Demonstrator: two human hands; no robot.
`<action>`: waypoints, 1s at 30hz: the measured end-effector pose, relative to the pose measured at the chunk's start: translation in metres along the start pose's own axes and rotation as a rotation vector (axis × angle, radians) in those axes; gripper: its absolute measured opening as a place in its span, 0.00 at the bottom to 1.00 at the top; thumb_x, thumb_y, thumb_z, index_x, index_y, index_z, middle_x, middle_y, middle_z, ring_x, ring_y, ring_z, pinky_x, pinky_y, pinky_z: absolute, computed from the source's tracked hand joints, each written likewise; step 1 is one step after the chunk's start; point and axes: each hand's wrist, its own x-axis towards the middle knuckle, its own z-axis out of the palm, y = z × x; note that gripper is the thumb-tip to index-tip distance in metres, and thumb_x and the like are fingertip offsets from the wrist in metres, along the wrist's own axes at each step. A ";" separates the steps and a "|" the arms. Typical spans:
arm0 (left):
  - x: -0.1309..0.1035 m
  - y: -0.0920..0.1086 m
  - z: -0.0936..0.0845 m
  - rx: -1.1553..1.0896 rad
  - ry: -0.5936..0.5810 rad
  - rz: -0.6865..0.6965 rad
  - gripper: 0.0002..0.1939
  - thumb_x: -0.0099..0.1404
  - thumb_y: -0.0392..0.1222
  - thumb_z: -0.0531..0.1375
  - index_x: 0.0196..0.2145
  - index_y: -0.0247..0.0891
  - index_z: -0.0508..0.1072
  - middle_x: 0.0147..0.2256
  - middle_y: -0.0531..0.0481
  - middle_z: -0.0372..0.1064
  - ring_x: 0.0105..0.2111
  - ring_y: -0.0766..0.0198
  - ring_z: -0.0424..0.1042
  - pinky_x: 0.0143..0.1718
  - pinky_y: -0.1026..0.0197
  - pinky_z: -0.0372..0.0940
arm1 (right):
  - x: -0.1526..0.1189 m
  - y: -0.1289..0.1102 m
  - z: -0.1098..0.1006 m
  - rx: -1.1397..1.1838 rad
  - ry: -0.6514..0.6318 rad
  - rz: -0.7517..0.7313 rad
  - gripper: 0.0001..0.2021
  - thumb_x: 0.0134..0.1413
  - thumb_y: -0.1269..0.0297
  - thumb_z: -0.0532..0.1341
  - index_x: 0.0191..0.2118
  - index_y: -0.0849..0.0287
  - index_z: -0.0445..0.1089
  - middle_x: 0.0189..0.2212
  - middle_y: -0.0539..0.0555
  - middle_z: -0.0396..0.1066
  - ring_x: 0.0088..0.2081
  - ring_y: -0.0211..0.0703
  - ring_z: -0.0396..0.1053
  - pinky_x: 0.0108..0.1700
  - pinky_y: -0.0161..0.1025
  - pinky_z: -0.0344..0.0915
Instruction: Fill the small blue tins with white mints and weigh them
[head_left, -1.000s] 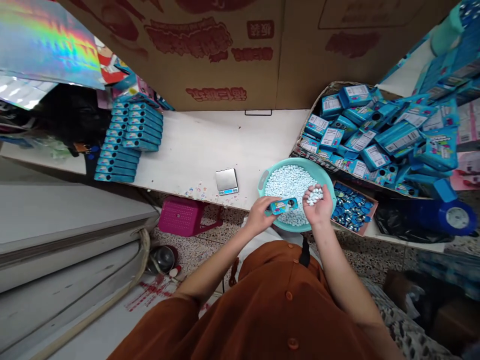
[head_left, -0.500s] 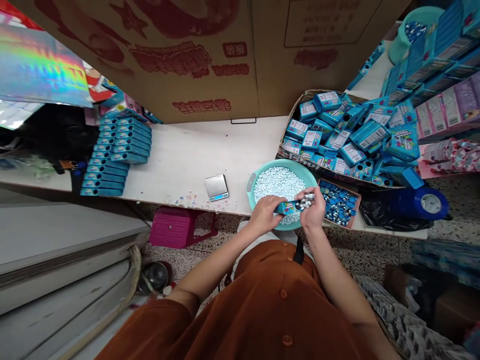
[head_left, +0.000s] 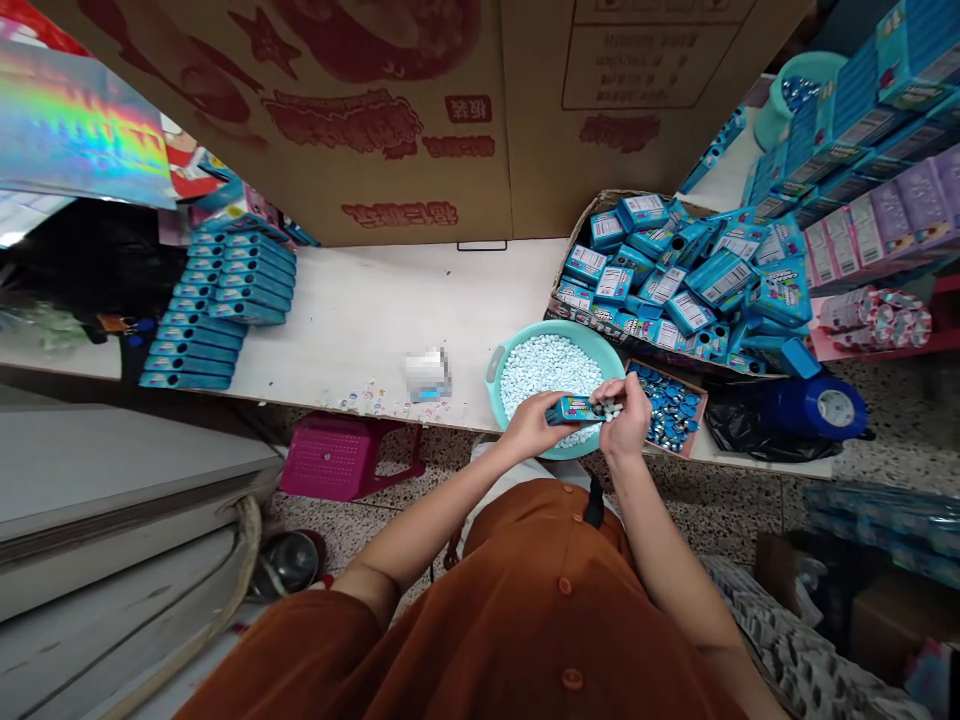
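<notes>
Over the near part of a teal basin (head_left: 496,400) of small pale candies (head_left: 551,365), my left hand (head_left: 531,425) holds a small blue box (head_left: 576,409) lying on its side. My right hand (head_left: 627,418) is cupped around a handful of the pale candies (head_left: 613,409), its fingers at the box's right end, where the opening is. The two hands are close together, with the box between them. Just right of my right hand is a shallow tray (head_left: 697,425) of blue and silver round caps (head_left: 667,408).
Behind the basin, a carton (head_left: 559,290) overflows with blue boxes. Stacked blue boxes (head_left: 191,350) stand at the left of the white table (head_left: 360,300). A small scale (head_left: 428,375), blurred, lies left of the basin. A large cardboard box (head_left: 420,120) rises at the back.
The candies in my right hand now show as a smaller pile against the box's end. My left hand keeps hold of the box. The whole view has shifted slightly.
</notes>
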 end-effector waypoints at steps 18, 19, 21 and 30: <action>0.002 -0.017 0.025 -0.053 0.036 -0.104 0.23 0.49 0.40 0.68 0.44 0.41 0.72 0.44 0.47 0.73 0.45 0.54 0.71 0.47 0.54 0.65 | 0.024 0.017 -0.023 0.161 0.104 0.259 0.19 0.52 0.50 0.59 0.20 0.56 0.57 0.16 0.43 0.58 0.19 0.31 0.59 0.24 0.31 0.62; 0.001 -0.019 0.026 -0.056 0.032 -0.106 0.23 0.49 0.40 0.68 0.44 0.41 0.72 0.44 0.47 0.72 0.45 0.54 0.71 0.47 0.53 0.64 | 0.026 0.020 -0.027 0.193 0.119 0.292 0.19 0.51 0.50 0.59 0.20 0.56 0.56 0.16 0.43 0.58 0.19 0.30 0.59 0.24 0.30 0.62; -0.001 -0.020 0.026 -0.096 0.035 -0.114 0.23 0.49 0.41 0.68 0.44 0.41 0.73 0.44 0.48 0.73 0.45 0.54 0.71 0.48 0.54 0.64 | 0.030 0.025 -0.033 0.259 0.129 0.349 0.18 0.51 0.51 0.60 0.21 0.56 0.55 0.16 0.42 0.56 0.18 0.29 0.58 0.24 0.30 0.62; -0.008 -0.033 0.016 -0.315 0.033 -0.257 0.20 0.52 0.50 0.65 0.39 0.35 0.73 0.35 0.49 0.73 0.36 0.60 0.71 0.38 0.61 0.66 | 0.037 0.055 -0.054 0.268 0.161 0.577 0.11 0.53 0.56 0.58 0.26 0.55 0.59 0.20 0.44 0.63 0.23 0.32 0.65 0.24 0.29 0.64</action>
